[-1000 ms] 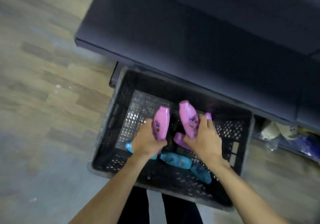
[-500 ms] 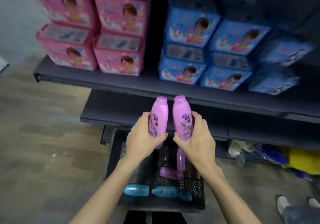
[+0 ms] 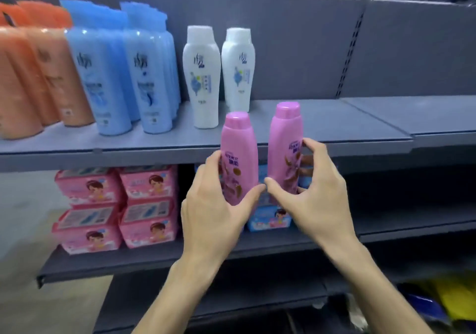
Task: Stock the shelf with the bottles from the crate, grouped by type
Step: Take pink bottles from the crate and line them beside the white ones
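Two pink bottles are in the person's hands, one each, both upright in front of the shelf (image 3: 322,124) edge. The left hand (image 3: 219,204) grips the left pink bottle (image 3: 238,153) with fingers curled round its left side and the thumb across its lower front. The right hand (image 3: 316,194) holds the right pink bottle (image 3: 284,145), thumb at its lower front and fingers wrapped behind; this bottle sits a little higher than the other. The two thumbs nearly touch between the bottles. On the shelf stand two white bottles (image 3: 202,75), side by side, just behind the pink caps. Left of them are blue bottles (image 3: 103,75) in two front-to-back rows; only the two front ones can be counted, the rest being blurred behind. Further left are orange bottles (image 3: 38,75), at least three, cut off by the frame edge. To the right of the white pair the shelf board is bare. On the lower shelf (image 3: 154,259) sit pink packs (image 3: 118,207), four showing in two stacks of two, and blue packs (image 3: 270,220) partly hidden behind the hands. The crate is out of view.
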The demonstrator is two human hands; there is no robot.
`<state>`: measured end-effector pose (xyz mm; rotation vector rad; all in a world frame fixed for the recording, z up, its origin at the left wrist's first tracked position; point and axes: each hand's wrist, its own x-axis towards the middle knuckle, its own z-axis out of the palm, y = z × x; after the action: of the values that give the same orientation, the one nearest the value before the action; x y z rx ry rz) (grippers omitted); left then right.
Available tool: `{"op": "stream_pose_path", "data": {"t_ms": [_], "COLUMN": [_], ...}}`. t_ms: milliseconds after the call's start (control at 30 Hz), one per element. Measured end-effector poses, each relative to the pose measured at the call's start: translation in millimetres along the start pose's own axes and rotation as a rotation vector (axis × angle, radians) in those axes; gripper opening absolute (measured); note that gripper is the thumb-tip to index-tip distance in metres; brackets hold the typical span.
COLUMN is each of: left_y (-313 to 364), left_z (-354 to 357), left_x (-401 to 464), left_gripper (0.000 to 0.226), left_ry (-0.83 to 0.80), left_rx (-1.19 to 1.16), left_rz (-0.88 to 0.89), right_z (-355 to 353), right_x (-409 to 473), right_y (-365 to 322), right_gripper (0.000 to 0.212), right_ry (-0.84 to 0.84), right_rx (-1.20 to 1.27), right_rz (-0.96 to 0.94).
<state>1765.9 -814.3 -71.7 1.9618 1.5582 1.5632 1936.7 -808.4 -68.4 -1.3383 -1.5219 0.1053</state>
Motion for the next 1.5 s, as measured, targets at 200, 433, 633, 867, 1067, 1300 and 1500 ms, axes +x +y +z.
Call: {"op": "stream_pose_path", "data": {"t_ms": [200, 433, 633, 867, 1067, 1300, 1500], "left_y": [54.8, 70.7, 67.8, 62.7, 53.4, 42.6, 36.3], "left_z": [3.5, 45.3, 98.1, 147.2, 171.7, 190.2, 196.7], "left_x": [62.6, 123.0, 146.4, 180.5, 216.1, 242.3, 242.9], "left_gripper": [0.069, 0.059, 0.061, 0.06, 0.059, 0.061, 0.063], "left_ry": [0.144, 0.036, 0.003, -0.005, 0.042, 0.094, 0.145], "left_rx": [0.058, 0.069, 0.101, 0.152, 0.243, 0.305, 0.327], "left_rz": [0.098, -0.06, -0.111, -0.175, -0.231, -0.252, -0.249], "right_z": [-36.0, -32.8, -28.3, -24.9, -2.8, 38.0, 55.1], "right_x": [72.6, 130.7, 155.7, 187.6, 228.6, 272.9, 296.5], "right_y": [-17.8, 22.0, 59.5, 88.3, 103.0, 114.3, 119.5], "right_gripper": [0.071, 0.072, 0.071, 0.069, 0.065, 0.067, 0.069], "right_ry": [0.107, -0.013, -0.024, -0.047, -0.096, -0.127, -0.169], "right_rx": [0.037, -0.057, -0.063, -0.07, -0.082, -0.096, -0.102], "right_rz": [-0.062, 0.006, 0.078, 0.1, 0.125, 0.151, 0.171]}}
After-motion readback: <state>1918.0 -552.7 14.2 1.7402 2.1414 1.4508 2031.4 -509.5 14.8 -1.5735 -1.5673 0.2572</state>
